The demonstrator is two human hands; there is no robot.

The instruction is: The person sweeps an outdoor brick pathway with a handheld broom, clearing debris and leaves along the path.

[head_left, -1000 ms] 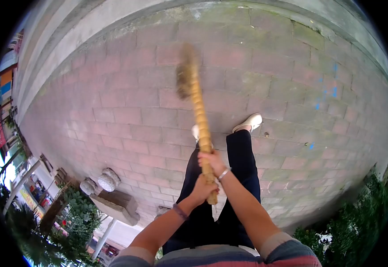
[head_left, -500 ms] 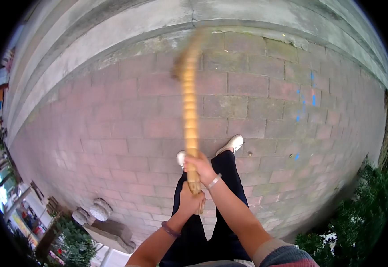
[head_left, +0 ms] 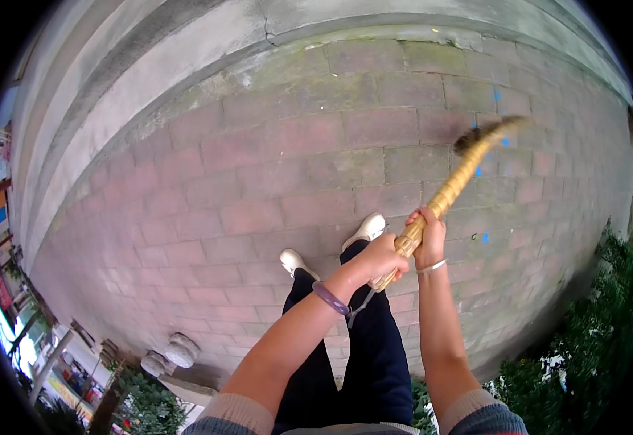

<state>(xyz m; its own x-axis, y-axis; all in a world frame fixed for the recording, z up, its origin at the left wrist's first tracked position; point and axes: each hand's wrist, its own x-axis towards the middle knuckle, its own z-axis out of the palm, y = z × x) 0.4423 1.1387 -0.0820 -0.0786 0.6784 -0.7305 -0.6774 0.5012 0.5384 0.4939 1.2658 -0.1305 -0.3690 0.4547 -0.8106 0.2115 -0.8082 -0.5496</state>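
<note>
A yellow, ringed stick that looks like bamboo slants up and to the right in front of me. Its far end curves and carries a dark tuft, both smeared by motion. My left hand, with a purple bangle at the wrist, is wrapped round the near end, where a grey cord loop hangs down. Just above it my right hand, wearing a pale bracelet, is closed round the same stick. Both hands hold the stick over the paving, in front of my legs.
I stand in white shoes on reddish paving blocks. Concrete steps curve along the far side and left. Green bushes border the lower right. Rounded stones and plants are at lower left.
The stick has swung from pointing straight ahead to pointing up and right. Both hands have moved right with it, still gripping it.
</note>
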